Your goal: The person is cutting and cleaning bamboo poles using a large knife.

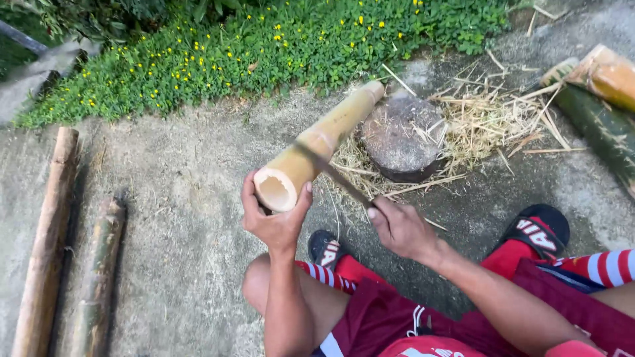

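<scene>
Head view, looking down at a seated person working outdoors on bare concrete ground (172,198).

Left hand (274,218): its grip is closing around the near, open end of a pale bamboo section (317,145), thumb on one side of the hollow rim, fingers on the other. The section is being held tilted, its far end resting on or just above a round dark wooden block (403,139); contact cannot be told for sure.

Right hand (400,228): its grip is wrapping tight around the handle of a long knife (331,170). The blade is lying across the upper side of the bamboo, a little way back from the open end, and looks blurred, so it is probably moving.

Progress, as a judgement: the section is looking pale and smooth along most of its visible length, while dry shavings and splinters (489,119) are lying heaped around the block, so much scraping or trimming appears done. No split is showing in the bamboo, so any cutting at the blade's spot seems barely begun.

Surroundings: two untrimmed poles (49,244) are lying side by side on the ground at left, well apart from the hands. A darker green bamboo length (598,132) is lying at upper right. Green plants with small yellow flowers (264,46) are bordering the far edge.
</scene>
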